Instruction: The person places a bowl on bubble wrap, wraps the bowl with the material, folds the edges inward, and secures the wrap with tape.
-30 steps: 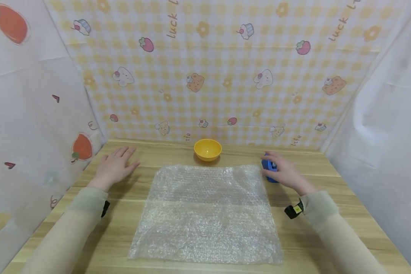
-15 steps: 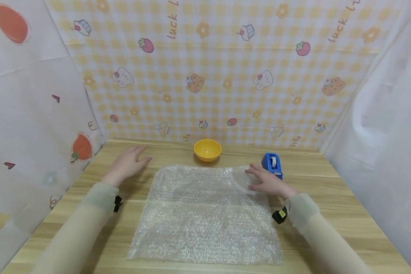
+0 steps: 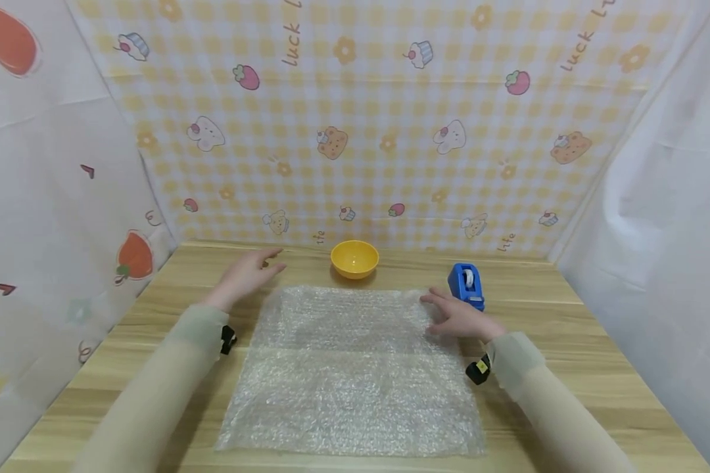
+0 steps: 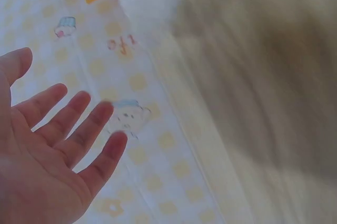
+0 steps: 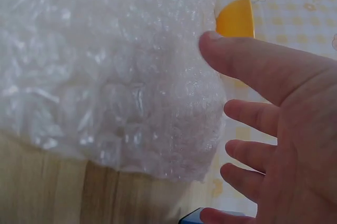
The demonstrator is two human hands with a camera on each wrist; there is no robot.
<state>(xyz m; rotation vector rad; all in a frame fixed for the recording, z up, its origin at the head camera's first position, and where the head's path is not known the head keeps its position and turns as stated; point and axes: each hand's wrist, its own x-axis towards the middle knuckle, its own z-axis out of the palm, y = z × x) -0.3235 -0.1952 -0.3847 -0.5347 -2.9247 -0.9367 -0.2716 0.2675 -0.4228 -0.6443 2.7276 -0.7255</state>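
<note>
A sheet of clear bubble wrap (image 3: 349, 374) lies flat on the wooden table. Behind its far edge stands a yellow bowl (image 3: 355, 260). My left hand (image 3: 244, 277) hovers left of the bowl near the sheet's far left corner; its fingers are spread and hold nothing in the left wrist view. Over the far right corner of the sheet is my right hand (image 3: 460, 318), fingers apart and loosely bent. Whether its fingertips touch the wrap I cannot tell. Just behind that hand sits a blue tape dispenser (image 3: 465, 284) with a roll of tape in it.
A yellow checked cloth (image 3: 355, 171) with printed figures hangs behind the table (image 3: 556, 341). White cloths hang at the left (image 3: 47, 217) and right (image 3: 674, 236) sides.
My left hand has moved right, towards the bowl. The right hand has come away from the tape dispenser, left and nearer, to the sheet's corner. Bowl, sheet and dispenser stay in place.
</note>
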